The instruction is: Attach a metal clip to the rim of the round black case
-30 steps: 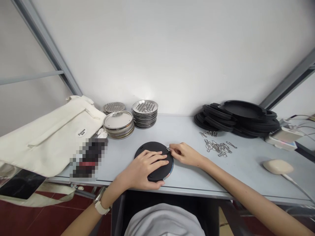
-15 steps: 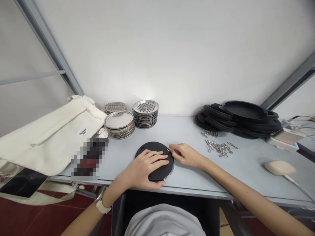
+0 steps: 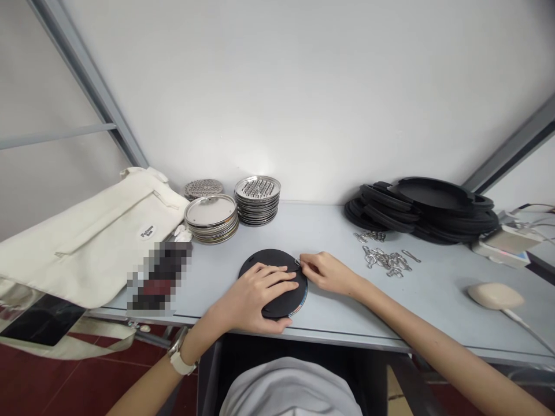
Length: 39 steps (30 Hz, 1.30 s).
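A round black disc (image 3: 264, 261) lies flat near the table's front edge. My left hand (image 3: 255, 294) rests on top of it with fingers spread flat, pressing it down. My right hand (image 3: 327, 271) is at the disc's right rim, thumb and forefinger pinched on a small metal ring (image 3: 297, 263) that touches the rim. A thin coloured edge shows under the disc at its lower right.
Stacks of metal discs (image 3: 211, 218) and perforated metal plates (image 3: 257, 199) stand at the back left. A pile of black discs (image 3: 427, 209) sits back right, with loose metal rings (image 3: 385, 259) before it. A cream bag (image 3: 87, 237) lies left, a mouse (image 3: 495, 295) right.
Nothing has visibly moved apart from a slight shift of the camera; both hands stay on the disc and ring.
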### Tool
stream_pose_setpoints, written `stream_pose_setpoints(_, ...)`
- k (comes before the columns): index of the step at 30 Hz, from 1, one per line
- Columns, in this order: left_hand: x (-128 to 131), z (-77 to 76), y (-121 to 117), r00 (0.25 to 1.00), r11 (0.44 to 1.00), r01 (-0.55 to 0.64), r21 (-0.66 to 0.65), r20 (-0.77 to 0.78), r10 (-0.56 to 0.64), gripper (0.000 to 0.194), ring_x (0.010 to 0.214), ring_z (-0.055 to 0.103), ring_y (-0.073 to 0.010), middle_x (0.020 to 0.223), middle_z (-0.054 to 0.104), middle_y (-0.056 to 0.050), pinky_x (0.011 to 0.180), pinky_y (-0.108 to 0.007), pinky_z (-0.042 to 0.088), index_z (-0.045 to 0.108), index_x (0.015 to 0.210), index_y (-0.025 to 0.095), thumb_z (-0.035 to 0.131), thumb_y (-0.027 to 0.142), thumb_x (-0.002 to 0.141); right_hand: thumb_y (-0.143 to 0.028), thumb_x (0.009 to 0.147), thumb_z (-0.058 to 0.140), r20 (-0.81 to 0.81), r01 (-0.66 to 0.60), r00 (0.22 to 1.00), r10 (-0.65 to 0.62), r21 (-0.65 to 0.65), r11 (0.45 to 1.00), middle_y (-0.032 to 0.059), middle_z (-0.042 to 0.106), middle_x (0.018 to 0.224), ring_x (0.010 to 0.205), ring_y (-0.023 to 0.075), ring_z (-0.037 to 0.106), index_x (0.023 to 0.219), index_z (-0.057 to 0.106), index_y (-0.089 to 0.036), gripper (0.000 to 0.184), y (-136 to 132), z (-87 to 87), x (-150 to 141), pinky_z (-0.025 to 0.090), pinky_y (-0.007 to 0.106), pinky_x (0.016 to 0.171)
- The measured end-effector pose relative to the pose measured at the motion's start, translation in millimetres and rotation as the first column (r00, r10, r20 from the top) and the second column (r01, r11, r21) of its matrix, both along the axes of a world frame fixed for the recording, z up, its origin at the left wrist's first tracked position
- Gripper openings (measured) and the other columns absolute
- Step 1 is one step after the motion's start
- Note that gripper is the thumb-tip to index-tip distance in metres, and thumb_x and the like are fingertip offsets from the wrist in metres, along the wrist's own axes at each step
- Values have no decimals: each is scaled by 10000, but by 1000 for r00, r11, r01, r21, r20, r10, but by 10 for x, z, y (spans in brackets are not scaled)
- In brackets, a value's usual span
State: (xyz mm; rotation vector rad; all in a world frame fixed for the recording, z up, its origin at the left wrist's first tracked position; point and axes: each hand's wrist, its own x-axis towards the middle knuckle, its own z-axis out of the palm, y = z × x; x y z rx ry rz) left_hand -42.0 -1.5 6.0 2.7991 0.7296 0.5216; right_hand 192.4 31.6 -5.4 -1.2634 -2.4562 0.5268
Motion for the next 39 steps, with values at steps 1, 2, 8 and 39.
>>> stream_pose_setpoints(1, -1, -1, 0, 1000, 1000, 2, 1, -2, -2, 582, 1287, 385, -258, 1368, 484, -32, 1053, -404, 296, 479, 1293, 251, 606, 382, 741, -202, 876, 374, -2, 11, 1000, -11, -1, 1000, -60, 377, 498, 451, 82, 310, 635, 361, -198, 241, -5, 7, -5, 239, 217, 504)
stream_pose_setpoints(2, -1, -1, 1, 1000, 1000, 4, 2, -3, -4, 583, 1290, 382, -258, 1370, 481, -34, 1054, -403, 296, 477, 1296, 250, 605, 386, 744, -202, 872, 379, -5, 20, 1000, -20, -5, 1000, -60, 381, 497, 452, 81, 311, 628, 362, -197, 244, -8, 13, -9, 240, 217, 504)
stream_pose_setpoints(8, -6, 4, 3, 1000, 1000, 3, 5, -9, -3, 590, 1294, 381, -246, 1377, 476, -21, 1057, -398, 299, 470, 1301, 254, 610, 397, 746, -202, 849, 407, -44, 30, 999, -32, -61, 998, -62, 388, 501, 463, 73, 307, 612, 365, -189, 241, -11, 21, -4, 241, 207, 493)
stream_pose_setpoints(39, -6, 8, 4, 1000, 1000, 8, 7, -16, -8, 586, 1309, 361, -252, 1396, 456, -34, 1060, -407, 292, 454, 1324, 244, 591, 421, 783, -211, 865, 392, -161, -1, 987, -20, -129, 992, -71, 357, 514, 486, 81, 299, 666, 366, -194, 201, 16, 33, 1, 247, 208, 485)
